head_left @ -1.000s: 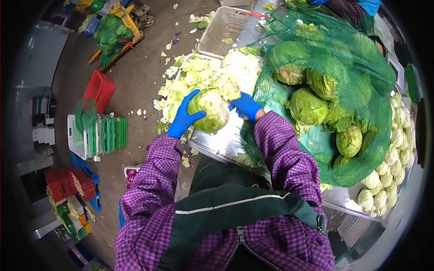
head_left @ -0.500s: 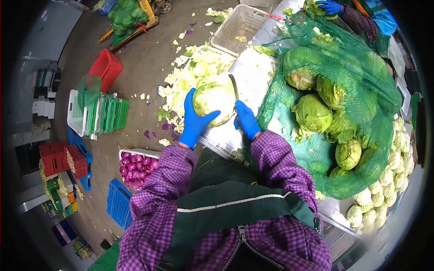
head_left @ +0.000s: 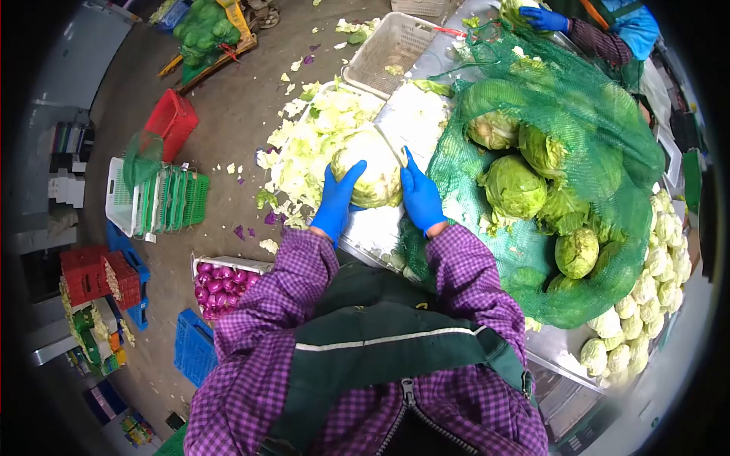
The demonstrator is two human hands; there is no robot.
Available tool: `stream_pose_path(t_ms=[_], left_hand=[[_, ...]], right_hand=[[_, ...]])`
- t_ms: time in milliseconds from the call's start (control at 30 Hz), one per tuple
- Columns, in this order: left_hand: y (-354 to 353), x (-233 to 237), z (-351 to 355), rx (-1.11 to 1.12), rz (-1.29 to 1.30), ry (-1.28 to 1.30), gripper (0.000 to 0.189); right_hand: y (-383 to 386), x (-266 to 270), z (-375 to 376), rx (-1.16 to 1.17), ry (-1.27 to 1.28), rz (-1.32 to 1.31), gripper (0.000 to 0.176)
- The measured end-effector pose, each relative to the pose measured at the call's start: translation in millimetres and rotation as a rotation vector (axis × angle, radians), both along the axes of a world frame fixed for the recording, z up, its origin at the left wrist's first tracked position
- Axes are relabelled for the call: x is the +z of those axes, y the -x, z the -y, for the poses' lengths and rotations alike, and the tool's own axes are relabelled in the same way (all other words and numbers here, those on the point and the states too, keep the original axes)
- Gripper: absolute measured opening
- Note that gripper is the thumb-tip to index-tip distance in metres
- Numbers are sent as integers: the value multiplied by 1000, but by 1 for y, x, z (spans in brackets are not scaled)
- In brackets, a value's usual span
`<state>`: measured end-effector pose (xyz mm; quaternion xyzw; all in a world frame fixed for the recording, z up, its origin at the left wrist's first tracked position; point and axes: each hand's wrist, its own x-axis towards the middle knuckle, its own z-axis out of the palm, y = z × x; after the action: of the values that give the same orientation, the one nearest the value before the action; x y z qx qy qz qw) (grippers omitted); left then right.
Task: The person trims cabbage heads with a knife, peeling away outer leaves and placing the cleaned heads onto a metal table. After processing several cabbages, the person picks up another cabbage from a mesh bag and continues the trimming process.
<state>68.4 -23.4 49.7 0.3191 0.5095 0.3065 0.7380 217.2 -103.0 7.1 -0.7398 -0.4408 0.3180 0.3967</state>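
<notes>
Closest to me, below the purple checked sleeves (head_left: 293, 266), a dark green apron (head_left: 388, 340) crosses the person's front. Beyond it, the gloved left hand (head_left: 334, 199) is part-open around a big pale cabbage (head_left: 369, 167), its thumb across the near face. The right hand (head_left: 420, 194) is at the cabbage's right side, fingers nearly straight and pointing up the frame; I can't tell whether it grips anything. The cabbage is mid-frame, over the near edge of the metal worktop (head_left: 371, 226). Trimmed leaves (head_left: 304, 156) are heaped to its left, while a green net bag (head_left: 487, 243) of cabbages lies to its right, with small pale heads (head_left: 642, 292) piled at the right of the frame. Further off, at upper right, another person's gloved hand (head_left: 544, 19) rests on a cabbage.
</notes>
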Motion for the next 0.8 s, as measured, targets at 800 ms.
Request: stream_pose_path(t_ms=[800], left_hand=[[4,-27,0,-340,-240,-410,85]], right_hand=[[-54,-59,-36,-140,201,1,49]])
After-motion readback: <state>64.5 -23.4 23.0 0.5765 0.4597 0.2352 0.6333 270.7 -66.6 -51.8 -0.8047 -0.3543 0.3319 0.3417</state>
